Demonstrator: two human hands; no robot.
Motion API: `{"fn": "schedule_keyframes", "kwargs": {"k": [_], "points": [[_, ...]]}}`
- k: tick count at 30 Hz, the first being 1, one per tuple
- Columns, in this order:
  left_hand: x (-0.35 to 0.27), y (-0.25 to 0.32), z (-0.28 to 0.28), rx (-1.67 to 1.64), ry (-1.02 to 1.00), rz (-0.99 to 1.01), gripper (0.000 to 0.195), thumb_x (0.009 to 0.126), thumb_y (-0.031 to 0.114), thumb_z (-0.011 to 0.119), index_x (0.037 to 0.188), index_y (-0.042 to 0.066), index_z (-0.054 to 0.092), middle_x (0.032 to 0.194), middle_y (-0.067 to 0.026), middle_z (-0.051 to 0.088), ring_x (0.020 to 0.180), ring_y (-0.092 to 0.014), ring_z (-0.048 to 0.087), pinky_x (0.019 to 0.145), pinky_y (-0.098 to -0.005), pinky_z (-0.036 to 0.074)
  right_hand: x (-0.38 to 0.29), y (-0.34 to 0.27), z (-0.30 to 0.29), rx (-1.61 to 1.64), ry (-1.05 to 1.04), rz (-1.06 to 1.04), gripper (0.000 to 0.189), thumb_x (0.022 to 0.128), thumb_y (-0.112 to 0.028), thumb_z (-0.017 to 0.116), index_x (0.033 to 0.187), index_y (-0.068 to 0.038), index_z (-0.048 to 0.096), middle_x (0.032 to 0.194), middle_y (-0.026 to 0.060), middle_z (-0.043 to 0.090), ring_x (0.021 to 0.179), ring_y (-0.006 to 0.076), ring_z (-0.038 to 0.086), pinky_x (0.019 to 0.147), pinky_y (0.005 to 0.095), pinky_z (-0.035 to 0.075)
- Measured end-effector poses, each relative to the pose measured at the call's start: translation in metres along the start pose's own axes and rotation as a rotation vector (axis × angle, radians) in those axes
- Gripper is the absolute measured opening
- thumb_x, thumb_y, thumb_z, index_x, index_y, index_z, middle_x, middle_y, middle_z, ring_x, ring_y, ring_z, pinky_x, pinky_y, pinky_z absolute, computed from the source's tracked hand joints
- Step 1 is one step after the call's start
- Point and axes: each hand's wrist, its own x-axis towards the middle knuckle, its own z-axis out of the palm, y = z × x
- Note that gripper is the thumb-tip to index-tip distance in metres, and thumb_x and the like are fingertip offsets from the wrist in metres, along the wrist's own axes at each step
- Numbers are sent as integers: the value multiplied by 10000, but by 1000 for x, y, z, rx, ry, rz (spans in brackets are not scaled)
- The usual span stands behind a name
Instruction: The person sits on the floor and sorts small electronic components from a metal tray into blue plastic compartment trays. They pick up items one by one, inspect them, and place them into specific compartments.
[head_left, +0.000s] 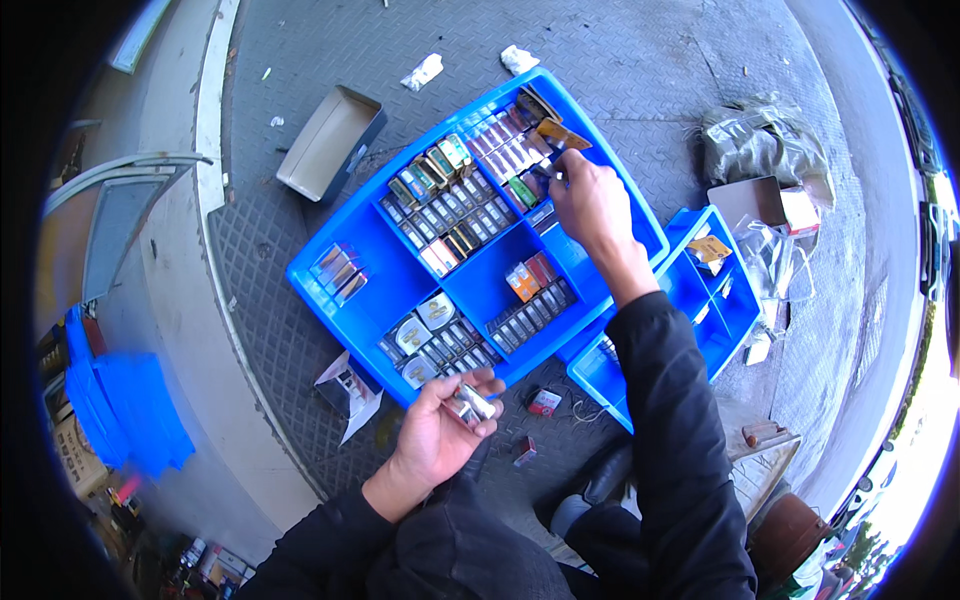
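A large blue plastic divided bin (319, 307) lies before me, its compartments holding rows of small packaged boxes. My left hand (439, 435) is below its near edge, palm up, with its fingers curled around several small shiny packets (471, 405). My right hand (596, 199) reaches into the upper right compartment, fingertips bent down beside a green packet (523, 192) and dark small boxes. Whether those fingertips pinch something is hidden. Just beyond them an orange card (562, 136) leans at the compartment's edge. Orange boxes (523, 281) stand in the lower right compartment, near a row of dark-grey boxes (531, 315).
A smaller blue divided bin (739, 319) sits to the right, partly behind my right sleeve. An open cardboard box (330, 142) lies at upper left on the metal tread-plate floor (637, 67). A red-and-white box (544, 403) lies near my feet. Clear plastic bags (772, 259) are at right.
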Motion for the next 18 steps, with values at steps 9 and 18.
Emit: {"fn": "schedule_keyframes", "kwargs": {"k": [9,18], "points": [[-9,35,27,26,-139,231,565,1082,366,607,1462,-52,633,1212,-120,697,1037,-298,654,749,-361,539,26,-1,5,4,-437,91,365,1108,-361,616,1250,-84,807,1200,217,814,1162,420,775,995,540,629],[-40,36,34,-4,-196,318,553,1093,329,586,1481,-64,619,1178,-113,692,1047,-305,638,751,-373,555,-9,5,15,68,30,-80,396,1080,-244,617,1395,-21,709,1332,271,755,1244,454,721,1091,528,567]]}}
